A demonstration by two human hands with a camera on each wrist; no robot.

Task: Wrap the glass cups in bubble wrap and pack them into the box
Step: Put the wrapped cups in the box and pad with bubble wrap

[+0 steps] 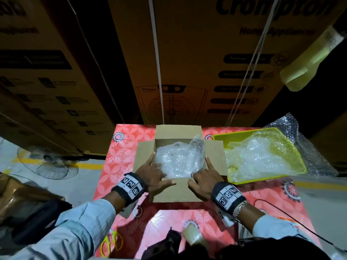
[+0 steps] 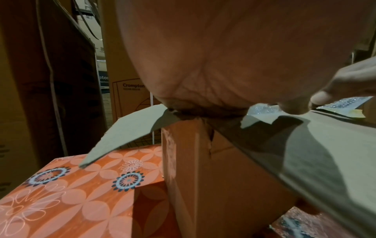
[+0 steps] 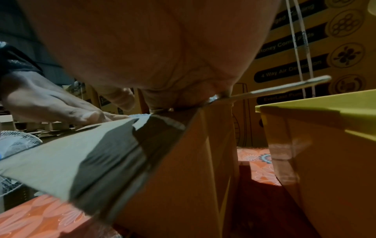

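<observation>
Resting on one open cardboard box [image 1: 145, 152], both hands at its near edge. Left hand [image 1: 153, 174] lying flat across the near-left corner, fingers [image 1: 150, 160] straight along the left wall and dipping onto the bubble wrap [image 1: 178, 160] inside, thumb spread over the near flap [image 1: 174, 192]; gripping nothing. Right hand [image 1: 201, 180] lying flat at the near-right corner, index finger pointing up along the right wall, thumb on the near flap, two rings showing; likewise holding nothing. Counting four flaps, all folded outward: far, left, right, near. Filling the box nearly wall to wall, crumpled bubble wrap, with one wrapped shape [image 1: 197, 143] standing taller at the far-right corner; number of glass cups under the wrap impossible to tell.

Sitting just beside the right flap, one yellow tray [image 1: 298, 162], holding loose bubble wrap, more wrap [image 1: 287, 121] spilling beyond its far edge. Lying near the table's front edge: one roll of clear tape [image 1: 193, 236] and one pair of yellow-handled scissors [image 1: 110, 243], well apart from the box. Showing bare red flowered tablecloth [image 1: 122, 147] left of the box and in front of it. Standing close behind the table, large printed cartons [image 1: 197, 53]; one pedestal fan [image 1: 47, 162] on the floor to the left.
</observation>
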